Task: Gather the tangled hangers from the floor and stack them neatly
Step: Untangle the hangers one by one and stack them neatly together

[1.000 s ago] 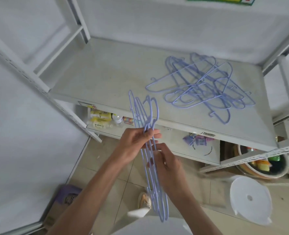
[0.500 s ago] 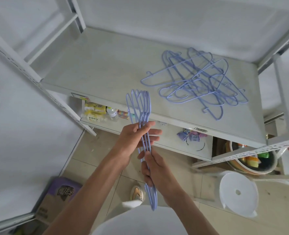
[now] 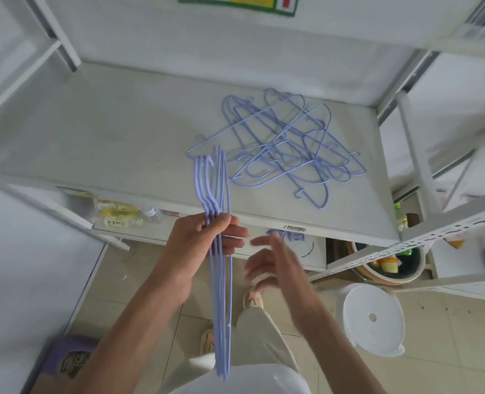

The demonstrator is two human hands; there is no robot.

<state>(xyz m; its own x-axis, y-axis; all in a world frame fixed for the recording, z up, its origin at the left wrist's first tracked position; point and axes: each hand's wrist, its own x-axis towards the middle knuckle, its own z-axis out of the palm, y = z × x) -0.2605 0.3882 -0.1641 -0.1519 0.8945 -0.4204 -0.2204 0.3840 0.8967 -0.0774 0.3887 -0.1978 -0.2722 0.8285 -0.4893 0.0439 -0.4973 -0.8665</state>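
Note:
My left hand (image 3: 204, 243) grips a bunch of several light purple wire hangers (image 3: 221, 302), held edge-on with the hooks pointing up over the shelf edge. My right hand (image 3: 275, 264) hovers just right of the bunch, fingers spread, touching nothing. A tangled pile of the same purple hangers (image 3: 286, 149) lies on the white shelf board (image 3: 107, 143), to the right of its middle.
White metal shelf posts stand at left and right. A lower shelf holds bottles and packets (image 3: 122, 217). A bowl with items (image 3: 389, 265) and a white round lid (image 3: 373, 319) sit at right near the floor. A purple box (image 3: 68, 359) lies on the tiled floor at left.
My right hand has let go of the bunch and moved out to the right. My left hand keeps the hangers, which are now lined up closer together.

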